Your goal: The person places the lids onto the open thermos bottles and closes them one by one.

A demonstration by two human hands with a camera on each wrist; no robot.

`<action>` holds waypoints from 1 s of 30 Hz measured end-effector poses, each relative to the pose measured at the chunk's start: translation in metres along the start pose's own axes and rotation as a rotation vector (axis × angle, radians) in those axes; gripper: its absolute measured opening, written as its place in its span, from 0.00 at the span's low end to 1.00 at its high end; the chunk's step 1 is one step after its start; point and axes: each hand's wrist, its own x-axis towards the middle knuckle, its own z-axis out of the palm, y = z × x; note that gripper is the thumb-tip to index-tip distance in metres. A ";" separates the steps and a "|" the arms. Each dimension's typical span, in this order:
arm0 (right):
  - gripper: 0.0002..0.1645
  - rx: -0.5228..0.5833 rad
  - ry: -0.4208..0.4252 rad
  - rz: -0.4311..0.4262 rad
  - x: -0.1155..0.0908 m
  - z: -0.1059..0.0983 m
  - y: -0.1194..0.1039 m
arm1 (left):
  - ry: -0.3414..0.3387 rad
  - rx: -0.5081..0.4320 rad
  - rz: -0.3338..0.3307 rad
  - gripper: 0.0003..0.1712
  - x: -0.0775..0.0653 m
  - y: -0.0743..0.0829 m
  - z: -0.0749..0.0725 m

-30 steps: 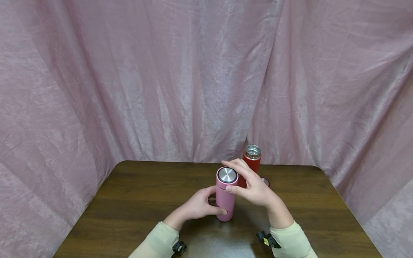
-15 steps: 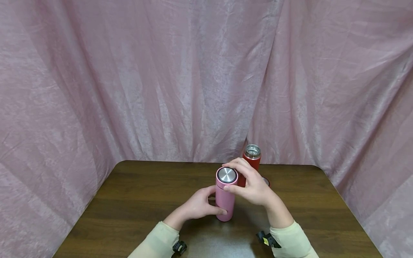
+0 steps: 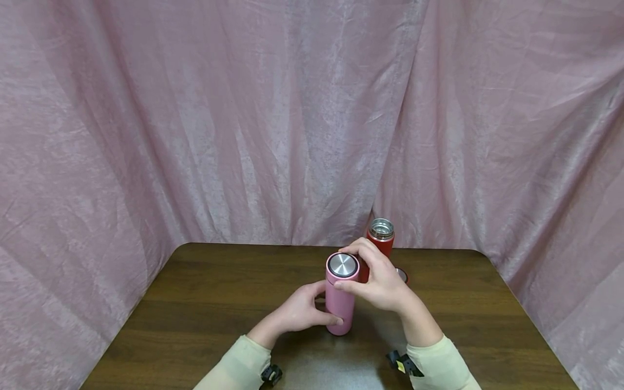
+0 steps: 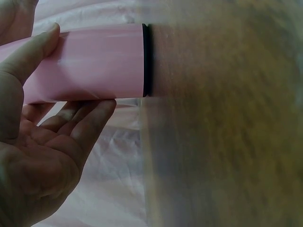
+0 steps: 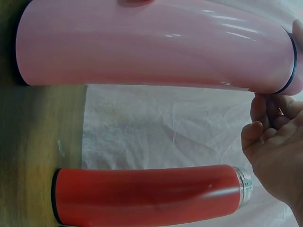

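Note:
A pink thermos bottle [image 3: 340, 303] stands upright on the table, its lid [image 3: 343, 265] topped with a brushed silver disc. Low on the body, my left hand [image 3: 300, 310] grips it from the left, thumb in front and fingers behind. My right hand [image 3: 382, 279] pinches the lid from the right, thumb at the near side and fingertips at the far side. A dark ring shows at the seam between lid and body in the right wrist view, where the pink bottle [image 5: 156, 47] fills the upper part. The left wrist view shows its black base [image 4: 147, 60] at the wooden surface.
Behind my right hand stands a red thermos bottle [image 3: 381, 245] without a lid, its steel mouth uncovered. A small round red-rimmed lid [image 3: 402, 275] lies beside it, partly hidden. A pink curtain [image 3: 292, 119] hangs behind the brown wooden table [image 3: 219, 303].
My right thumb has slid left along the near side of the lid, and the fingertips at its far side have shifted slightly right. The left hand and the pink bottle hold still.

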 end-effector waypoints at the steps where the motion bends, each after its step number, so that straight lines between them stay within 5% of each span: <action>1: 0.34 0.000 0.001 0.005 0.000 0.000 0.000 | 0.001 0.003 0.000 0.35 0.000 0.000 0.000; 30: 0.34 0.013 -0.002 0.013 0.000 0.001 0.002 | 0.027 0.039 -0.007 0.35 0.000 -0.001 0.001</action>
